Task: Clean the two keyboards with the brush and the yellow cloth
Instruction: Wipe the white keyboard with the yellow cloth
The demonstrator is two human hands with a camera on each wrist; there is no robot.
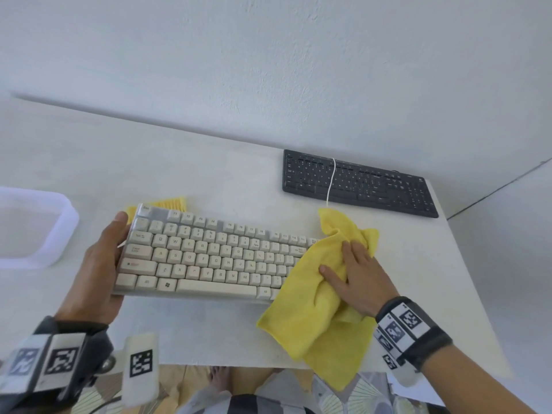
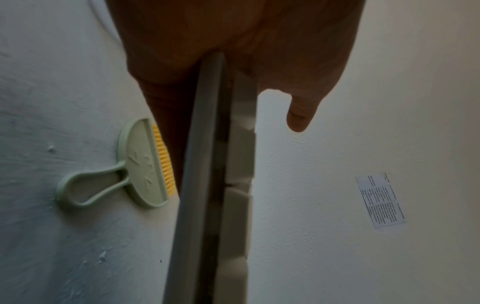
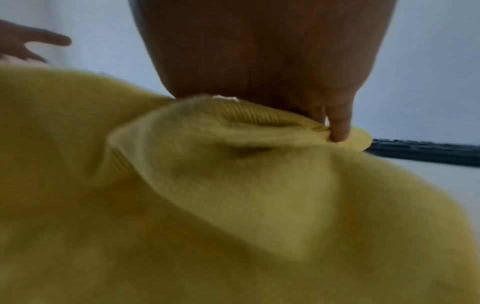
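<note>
Beige keyboard (image 1: 209, 252) sits tilted above the white table (image 1: 209, 333), its left end grasped by the left hand (image 1: 98, 264); the right hand (image 1: 358, 276) bunches the yellow cloth (image 1: 316, 303) over its right end. The keyboard's white cable (image 1: 331, 180) crosses the black keyboard (image 1: 358, 183) and could snag.

Left wrist view: the brush (image 2: 140, 166) lies just beside the lifted edge; setting the keyboard down could trap it.

Right wrist view: cloth folds may catch keycaps. Plain white walls surround.
</note>
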